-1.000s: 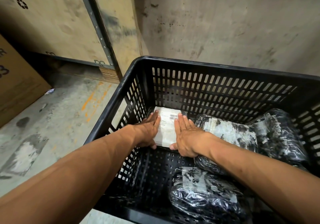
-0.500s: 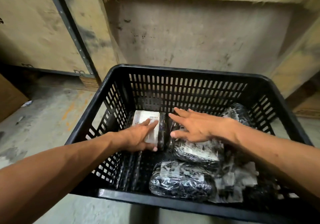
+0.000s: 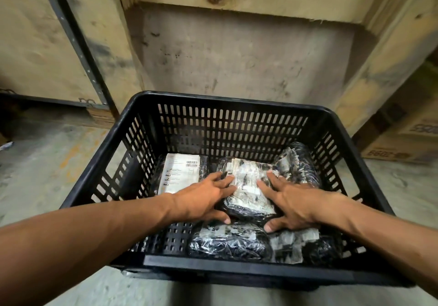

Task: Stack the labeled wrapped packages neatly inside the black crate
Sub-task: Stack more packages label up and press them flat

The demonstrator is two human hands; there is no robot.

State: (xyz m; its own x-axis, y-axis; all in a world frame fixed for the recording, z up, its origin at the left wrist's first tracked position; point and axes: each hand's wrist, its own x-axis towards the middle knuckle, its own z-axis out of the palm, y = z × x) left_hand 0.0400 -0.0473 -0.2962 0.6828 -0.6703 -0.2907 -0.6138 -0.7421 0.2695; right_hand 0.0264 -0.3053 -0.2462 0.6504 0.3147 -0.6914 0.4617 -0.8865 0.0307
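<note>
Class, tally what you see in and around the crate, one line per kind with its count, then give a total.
Black crate: 1
Wrapped packages: 5 in view, namely back left, middle, back right, front, front right
Hands: 2, left hand and right hand, both on the middle package
Total: 8

Both hands are leaving the flat labeled package at center left; the left hand and right hand are now flanking the middle package.

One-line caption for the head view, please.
Both hands, left hand and right hand, flank the middle wrapped package inside the black crate beside other labeled packages.
</note>
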